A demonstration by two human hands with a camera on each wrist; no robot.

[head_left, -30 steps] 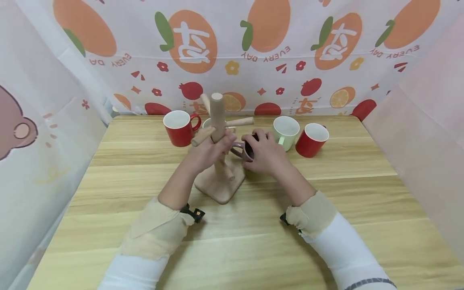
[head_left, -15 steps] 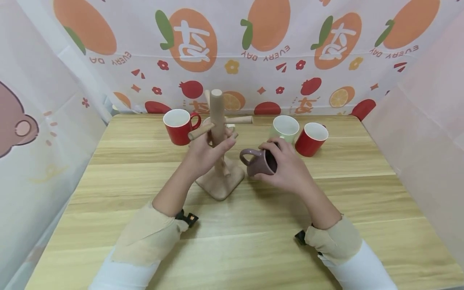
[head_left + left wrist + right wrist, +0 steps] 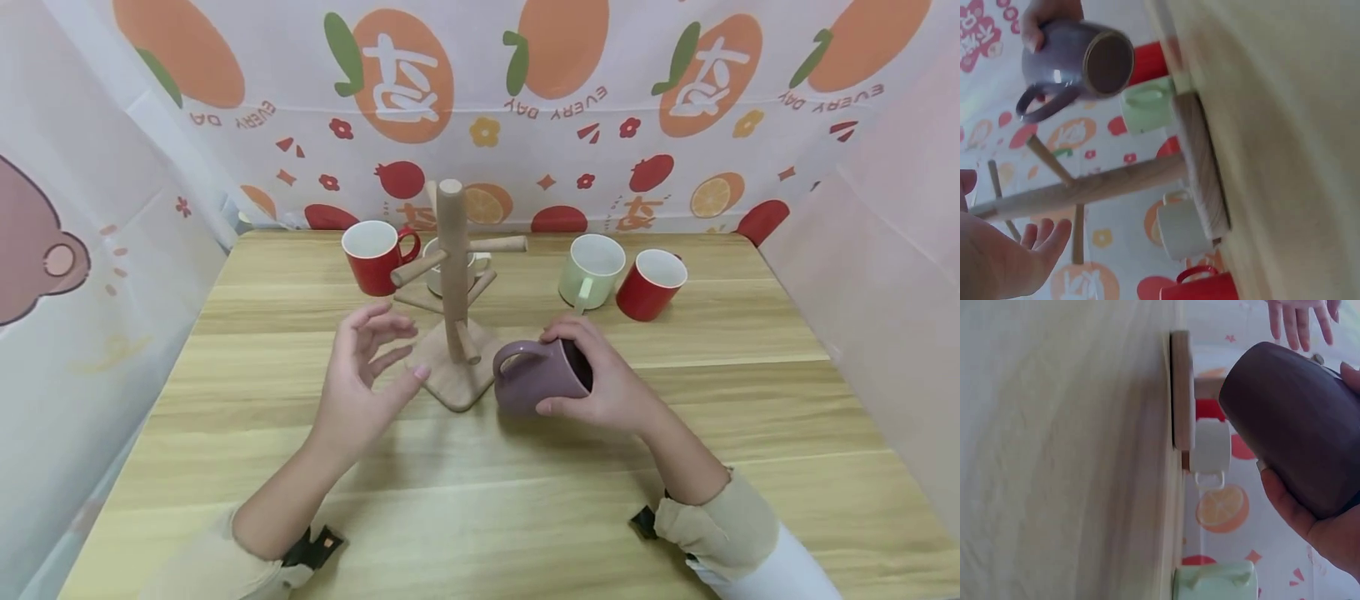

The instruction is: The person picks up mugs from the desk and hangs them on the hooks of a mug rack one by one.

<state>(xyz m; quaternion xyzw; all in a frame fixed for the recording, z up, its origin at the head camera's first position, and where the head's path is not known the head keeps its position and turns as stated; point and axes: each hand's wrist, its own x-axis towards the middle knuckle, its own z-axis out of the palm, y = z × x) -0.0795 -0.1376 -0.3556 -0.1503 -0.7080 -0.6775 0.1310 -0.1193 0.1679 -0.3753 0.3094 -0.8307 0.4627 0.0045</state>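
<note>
A purple mug [image 3: 536, 379] is gripped near its rim by my right hand [image 3: 600, 379]. It tilts on its side above the table, handle up and to the left, mouth turned to the right; the left wrist view shows its base. Just left of it stands a wooden mug tree [image 3: 453, 283] with bare pegs and a square base. My left hand [image 3: 367, 375] hovers left of the mug tree, fingers spread and loosely bent, holding nothing. In the right wrist view the purple mug [image 3: 1297, 425] hides part of the mug tree.
Behind the mug tree stand a red mug [image 3: 371, 262] and a white mug [image 3: 435, 271], partly hidden by its post. At the back right a pale green mug [image 3: 592, 271] stands beside another red mug [image 3: 648, 287]. A patterned curtain [image 3: 480, 83] hangs behind the table.
My right hand has drawn the purple mug away from the mug tree, toward me and to the right. My left hand has come off the post and moved left and nearer.
</note>
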